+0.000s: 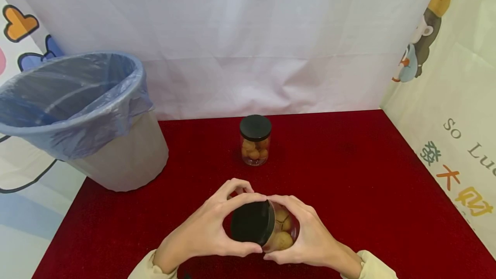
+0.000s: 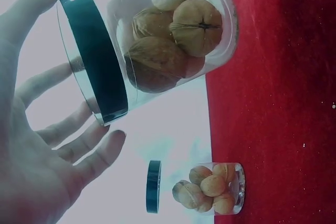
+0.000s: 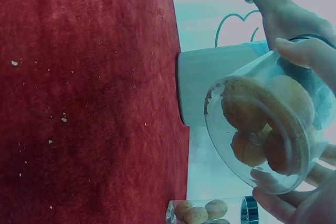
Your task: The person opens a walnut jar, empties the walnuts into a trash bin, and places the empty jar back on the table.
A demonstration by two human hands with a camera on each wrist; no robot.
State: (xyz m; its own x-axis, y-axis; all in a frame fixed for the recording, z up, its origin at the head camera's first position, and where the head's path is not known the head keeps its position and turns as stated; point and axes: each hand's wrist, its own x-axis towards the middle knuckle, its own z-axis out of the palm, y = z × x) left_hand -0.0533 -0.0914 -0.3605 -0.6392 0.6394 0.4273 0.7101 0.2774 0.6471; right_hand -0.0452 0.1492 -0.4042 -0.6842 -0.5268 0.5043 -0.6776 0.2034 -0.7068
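Between both hands, a clear jar of walnuts (image 1: 284, 241) is held tilted above the table, its black lid (image 1: 251, 223) facing left. My left hand (image 1: 205, 227) grips the lid, thumb on the near side and fingers on the far side. On the clear body, my right hand (image 1: 311, 234) curls its thumb and fingers round the base end. In the left wrist view the lid (image 2: 94, 59) sits on the mouth of the jar, and walnuts (image 2: 197, 27) show through the wall. The right wrist view shows the jar's round bottom (image 3: 252, 135).
A second walnut jar (image 1: 255, 152) with a black lid stands upright farther back on the red tablecloth (image 1: 329, 162). To the left is a bin (image 1: 128, 154) lined with a blue bag (image 1: 77, 94). White cloth (image 1: 252, 33) hangs behind. Small crumbs (image 3: 64, 119) lie on the red cloth.
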